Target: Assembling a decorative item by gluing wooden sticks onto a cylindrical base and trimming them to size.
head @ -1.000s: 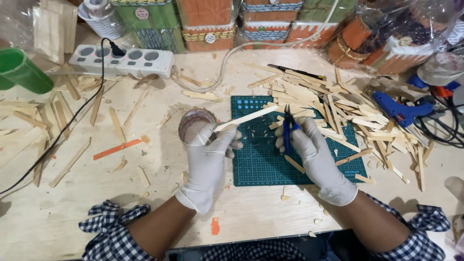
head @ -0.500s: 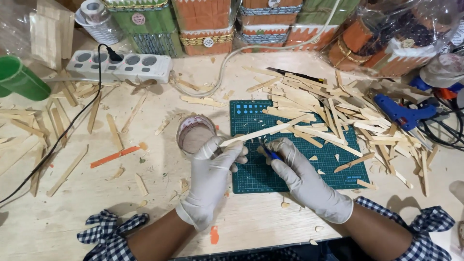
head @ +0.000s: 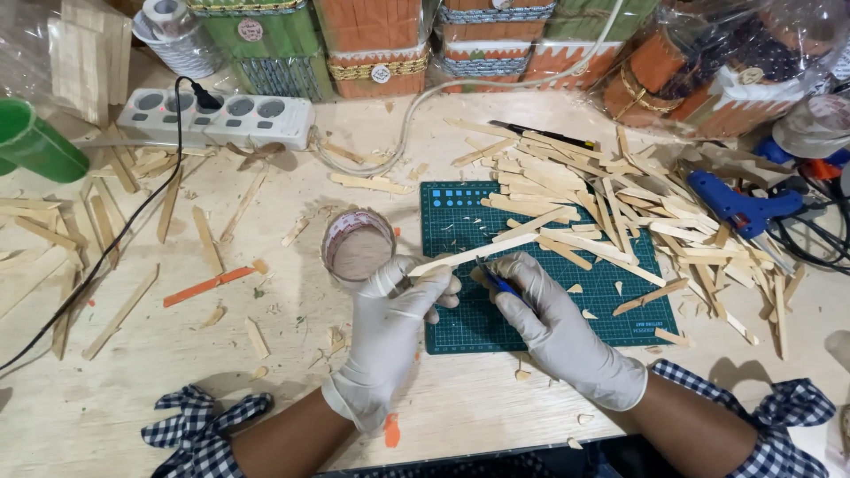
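Both my hands wear white gloves. My left hand (head: 390, 327) pinches the near end of a long flat wooden stick (head: 478, 250) that slants up to the right over the green cutting mat (head: 460, 323). My right hand (head: 558, 327) grips a small blue-handled cutter (head: 502, 283), its tip touching the stick near my left fingers. A round tape roll (head: 357, 249) lies just left of my left hand.
Many loose wooden sticks (head: 620, 195) pile on the mat's right and across the wooden table. A blue glue gun (head: 742, 205) lies right. A white power strip (head: 217, 118), a green cup (head: 35, 146) and decorated stick boxes (head: 372, 44) line the back.
The stick has dropped lower and closer to me. My right hand moved left, bringing the cutter against the stick beside my left fingers.
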